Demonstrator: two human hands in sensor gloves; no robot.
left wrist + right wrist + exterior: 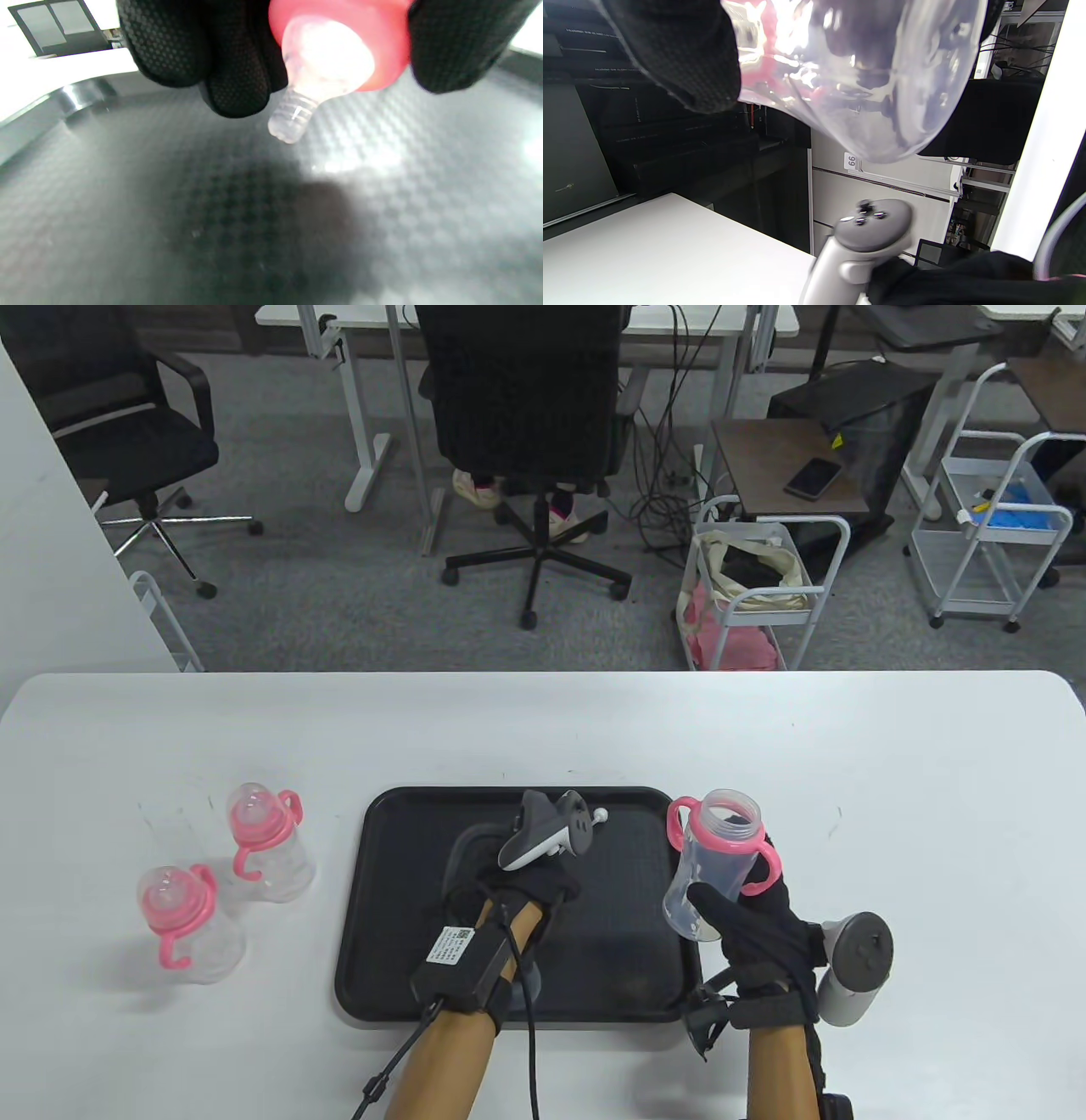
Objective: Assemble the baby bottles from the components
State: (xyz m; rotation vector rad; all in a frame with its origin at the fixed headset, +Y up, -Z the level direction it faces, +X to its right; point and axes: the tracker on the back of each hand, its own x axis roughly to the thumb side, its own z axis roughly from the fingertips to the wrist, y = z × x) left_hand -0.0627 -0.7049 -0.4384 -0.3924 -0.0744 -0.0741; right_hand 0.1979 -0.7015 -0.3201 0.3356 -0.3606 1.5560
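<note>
My right hand grips a clear bottle body with a pink handle ring, open mouth up, held above the tray's right edge. Its clear base fills the top of the right wrist view. My left hand is over the middle of the black tray; in the left wrist view its fingers pinch a pink collar with a clear nipple just above the tray floor. Two assembled bottles stand on the table to the left.
The white table runs to a far edge; office chairs, desks and wire carts stand on the floor beyond it. A tracker sits at my right wrist, another on the back of my left hand.
</note>
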